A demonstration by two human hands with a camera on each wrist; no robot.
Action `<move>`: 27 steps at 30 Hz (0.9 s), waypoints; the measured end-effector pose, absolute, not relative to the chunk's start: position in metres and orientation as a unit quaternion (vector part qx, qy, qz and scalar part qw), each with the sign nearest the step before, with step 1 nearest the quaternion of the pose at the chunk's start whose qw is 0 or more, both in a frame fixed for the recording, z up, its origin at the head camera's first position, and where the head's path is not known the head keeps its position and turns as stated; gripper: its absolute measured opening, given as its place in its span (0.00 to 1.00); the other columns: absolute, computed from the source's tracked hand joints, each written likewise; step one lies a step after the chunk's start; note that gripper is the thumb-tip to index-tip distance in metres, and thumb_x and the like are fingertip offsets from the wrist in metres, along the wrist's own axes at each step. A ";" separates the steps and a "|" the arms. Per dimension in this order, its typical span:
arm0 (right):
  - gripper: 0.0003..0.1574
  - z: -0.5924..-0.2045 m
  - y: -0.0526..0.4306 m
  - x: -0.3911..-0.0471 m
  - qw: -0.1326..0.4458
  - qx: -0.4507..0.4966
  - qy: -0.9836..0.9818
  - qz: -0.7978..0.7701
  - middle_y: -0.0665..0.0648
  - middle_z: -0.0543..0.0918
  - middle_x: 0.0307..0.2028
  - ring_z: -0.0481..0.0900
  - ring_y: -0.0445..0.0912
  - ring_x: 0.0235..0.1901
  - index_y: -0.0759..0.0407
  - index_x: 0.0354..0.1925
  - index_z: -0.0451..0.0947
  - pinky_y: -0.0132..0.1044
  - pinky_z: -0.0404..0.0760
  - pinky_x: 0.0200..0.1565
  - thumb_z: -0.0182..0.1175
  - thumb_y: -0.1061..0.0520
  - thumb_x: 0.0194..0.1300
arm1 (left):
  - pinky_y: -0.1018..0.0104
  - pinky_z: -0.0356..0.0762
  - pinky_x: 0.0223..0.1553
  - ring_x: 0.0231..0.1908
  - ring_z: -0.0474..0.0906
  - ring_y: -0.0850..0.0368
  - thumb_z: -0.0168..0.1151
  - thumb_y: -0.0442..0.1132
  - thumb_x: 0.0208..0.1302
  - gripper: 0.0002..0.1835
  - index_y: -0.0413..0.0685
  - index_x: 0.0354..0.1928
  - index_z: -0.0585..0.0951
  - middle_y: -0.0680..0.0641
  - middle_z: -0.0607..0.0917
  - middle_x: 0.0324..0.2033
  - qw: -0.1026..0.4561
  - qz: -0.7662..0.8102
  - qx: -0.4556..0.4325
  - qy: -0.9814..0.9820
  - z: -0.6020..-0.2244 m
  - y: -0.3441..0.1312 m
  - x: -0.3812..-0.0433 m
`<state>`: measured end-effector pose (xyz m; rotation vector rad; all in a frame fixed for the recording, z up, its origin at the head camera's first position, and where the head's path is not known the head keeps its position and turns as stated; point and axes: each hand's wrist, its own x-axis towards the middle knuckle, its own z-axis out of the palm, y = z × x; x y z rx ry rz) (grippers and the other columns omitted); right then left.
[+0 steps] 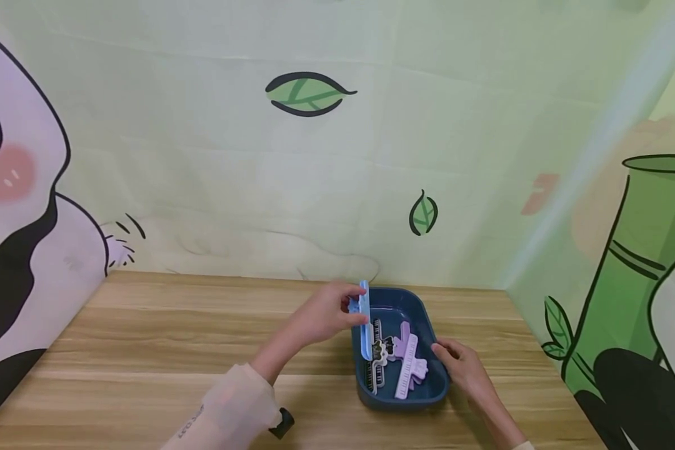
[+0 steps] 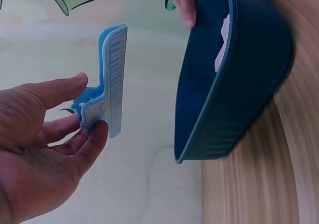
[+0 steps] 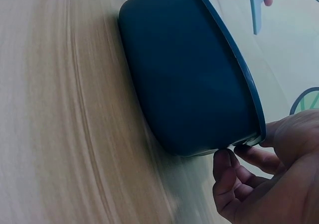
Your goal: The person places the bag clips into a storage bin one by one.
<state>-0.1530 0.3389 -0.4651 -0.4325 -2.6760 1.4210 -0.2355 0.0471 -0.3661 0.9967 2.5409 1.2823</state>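
My left hand point(image 1: 326, 315) pinches a light blue clip point(image 2: 115, 79) with a ruler-like printed bar, between thumb and fingers. In the head view the clip is above the left rim of a dark blue plastic bin point(image 1: 396, 405); the left wrist view shows a gap between them. My right hand point(image 1: 465, 370) grips the bin's right rim, thumb at the rim and fingers curled outside below it. Inside the bin, black-and-white clips point(image 1: 379, 375) lie at the left and lilac clips point(image 1: 407, 365) towards the right, partly overlapping.
The bin stands on a wood-grain table point(image 1: 146, 337), near its back edge. Behind rises a pale green backdrop point(image 1: 202, 156) printed with leaves, bamboo and pandas. A small black object point(image 1: 282, 423) shows beside the left sleeve.
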 end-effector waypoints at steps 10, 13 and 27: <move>0.25 -0.465 0.339 -0.152 0.041 -0.141 -0.871 0.468 0.66 0.83 0.53 0.79 0.54 0.51 0.71 0.62 0.78 0.39 0.79 0.47 0.58 0.53 0.78 | 0.65 0.78 0.38 0.41 0.77 0.48 0.73 0.38 0.65 0.26 0.36 0.63 0.80 0.46 0.83 0.43 0.069 0.419 0.327 0.844 -0.377 0.056 -0.237; 0.25 -0.465 0.338 -0.153 0.041 -0.142 -0.873 0.464 0.68 0.83 0.55 0.78 0.57 0.54 0.71 0.62 0.78 0.46 0.78 0.54 0.58 0.53 0.78 | 0.66 0.78 0.38 0.40 0.76 0.52 0.73 0.39 0.66 0.27 0.36 0.64 0.80 0.46 0.83 0.42 0.077 0.412 0.320 0.850 -0.380 0.058 -0.238; 0.26 -0.465 0.338 -0.153 0.041 -0.137 -0.877 0.459 0.70 0.81 0.57 0.77 0.60 0.58 0.72 0.62 0.77 0.55 0.74 0.61 0.57 0.53 0.78 | 0.62 0.81 0.44 0.42 0.77 0.53 0.74 0.40 0.65 0.27 0.36 0.63 0.81 0.42 0.85 0.47 0.082 0.385 0.305 0.867 -0.395 0.065 -0.239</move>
